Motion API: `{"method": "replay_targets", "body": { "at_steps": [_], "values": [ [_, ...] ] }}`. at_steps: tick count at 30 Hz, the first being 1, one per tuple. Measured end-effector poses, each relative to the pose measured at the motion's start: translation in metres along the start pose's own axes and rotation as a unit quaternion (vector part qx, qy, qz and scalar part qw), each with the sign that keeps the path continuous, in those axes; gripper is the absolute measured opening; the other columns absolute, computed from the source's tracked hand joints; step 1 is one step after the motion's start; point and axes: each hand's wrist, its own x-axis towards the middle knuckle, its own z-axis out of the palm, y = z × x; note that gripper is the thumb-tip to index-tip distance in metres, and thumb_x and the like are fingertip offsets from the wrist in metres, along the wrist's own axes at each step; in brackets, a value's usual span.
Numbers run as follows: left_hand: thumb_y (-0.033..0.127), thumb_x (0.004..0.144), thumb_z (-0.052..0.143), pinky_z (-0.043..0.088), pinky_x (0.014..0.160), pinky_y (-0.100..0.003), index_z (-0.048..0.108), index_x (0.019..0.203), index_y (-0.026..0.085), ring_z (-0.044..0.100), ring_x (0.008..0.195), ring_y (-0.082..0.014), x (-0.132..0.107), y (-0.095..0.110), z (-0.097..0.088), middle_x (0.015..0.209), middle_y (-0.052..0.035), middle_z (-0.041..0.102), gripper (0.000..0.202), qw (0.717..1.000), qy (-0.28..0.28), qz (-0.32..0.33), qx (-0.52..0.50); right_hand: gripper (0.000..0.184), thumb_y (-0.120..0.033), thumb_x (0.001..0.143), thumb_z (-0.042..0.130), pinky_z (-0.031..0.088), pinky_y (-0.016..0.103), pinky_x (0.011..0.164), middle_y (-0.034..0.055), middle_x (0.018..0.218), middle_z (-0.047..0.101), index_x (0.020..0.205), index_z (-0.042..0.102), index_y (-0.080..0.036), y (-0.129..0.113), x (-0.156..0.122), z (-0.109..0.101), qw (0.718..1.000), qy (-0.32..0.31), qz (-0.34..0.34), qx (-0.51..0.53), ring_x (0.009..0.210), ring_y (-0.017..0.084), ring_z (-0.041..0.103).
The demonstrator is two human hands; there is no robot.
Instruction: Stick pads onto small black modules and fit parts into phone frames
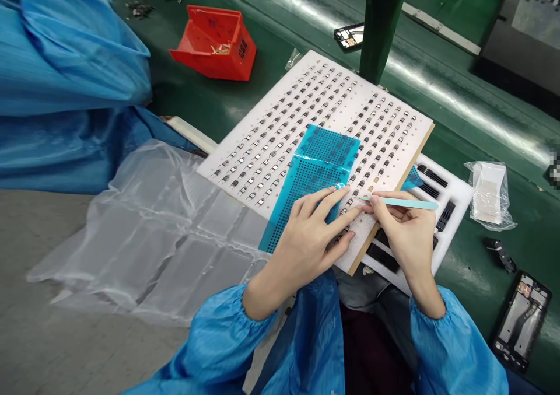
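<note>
A white foam board with rows of small metal-and-black parts lies tilted in front of me. Across it rests a blue perforated sheet. My left hand lies on the sheet and the board, fingers spread and holding nothing. Pinched in my right hand are light-blue tweezers, their tip over a row of small parts near the board's right edge. The fingertips of both hands come close together there. Whether the tweezers' tip grips a part is too small to tell.
A white foam tray with black parts sits partly under the board. Clear plastic trays hang off the left side. Around are a red bin, a bagged white item, phone frames and a green post. Someone's blue sleeve is at left.
</note>
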Motion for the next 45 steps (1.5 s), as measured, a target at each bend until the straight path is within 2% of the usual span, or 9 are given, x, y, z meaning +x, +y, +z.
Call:
{"method": "replay_targets", "body": {
  "at_steps": [10,17,28,37,41,45],
  "values": [
    [0.025,0.111,0.057,0.051,0.113,-0.057,0.070,0.148,0.022,0.053,0.149,-0.0366,0.000,0.000,0.001,0.162,-0.0157,0.061,0.039,1.000,0.000,-0.002,0.003,0.025,-0.043,0.088,0.091,0.071,0.029,0.074,0.0075,0.096,0.085,0.093,0.082,-0.020,0.001,-0.001,0.000,1.000,0.002,-0.003,-0.009,0.083,0.024,0.086],
    [0.024,0.109,0.059,0.051,0.113,-0.058,0.071,0.147,0.020,0.055,0.148,-0.0391,0.001,0.000,0.000,0.161,-0.0179,0.061,0.040,1.000,0.003,0.000,-0.008,0.027,-0.044,0.088,0.091,0.072,0.030,0.075,0.0073,0.096,0.085,0.095,0.082,-0.020,0.001,0.000,0.000,1.000,0.002,0.002,-0.013,0.083,0.024,0.086],
    [0.024,0.108,0.060,0.053,0.114,-0.057,0.069,0.150,0.025,0.056,0.147,-0.0372,-0.001,-0.001,0.002,0.163,-0.0143,0.061,0.042,1.000,-0.003,-0.011,-0.004,0.029,-0.045,0.086,0.092,0.073,0.032,0.075,0.0085,0.098,0.085,0.095,0.081,-0.019,0.002,0.000,0.001,1.000,0.005,0.006,-0.004,0.083,0.025,0.086],
    [0.023,0.109,0.060,0.052,0.115,-0.059,0.070,0.150,0.026,0.056,0.147,-0.0374,0.000,-0.002,-0.001,0.164,-0.0130,0.060,0.042,0.999,-0.012,-0.019,-0.031,0.028,-0.044,0.086,0.091,0.072,0.029,0.073,0.0068,0.092,0.085,0.093,0.080,-0.018,0.007,0.004,0.003,1.000,0.005,-0.007,0.024,0.080,0.023,0.086],
    [0.018,0.111,0.056,0.053,0.117,-0.054,0.073,0.140,0.025,0.063,0.143,-0.0311,0.002,-0.002,-0.004,0.153,-0.0093,0.070,0.034,0.994,0.029,-0.046,-0.093,0.034,-0.048,0.083,0.094,0.075,0.036,0.079,0.0070,0.089,0.085,0.092,0.079,-0.018,0.004,0.003,-0.003,0.998,0.004,-0.007,0.055,0.081,0.026,0.086],
    [0.012,0.109,0.060,0.060,0.108,-0.047,0.076,0.127,0.025,0.074,0.125,-0.0250,0.009,0.009,-0.009,0.132,-0.0064,0.081,0.027,0.977,0.134,-0.087,-0.143,0.031,-0.047,0.085,0.094,0.076,0.036,0.073,0.0066,0.085,0.084,0.092,0.081,-0.019,-0.007,-0.010,-0.018,0.998,0.007,-0.017,0.058,0.078,0.028,0.086]
  ]
}}
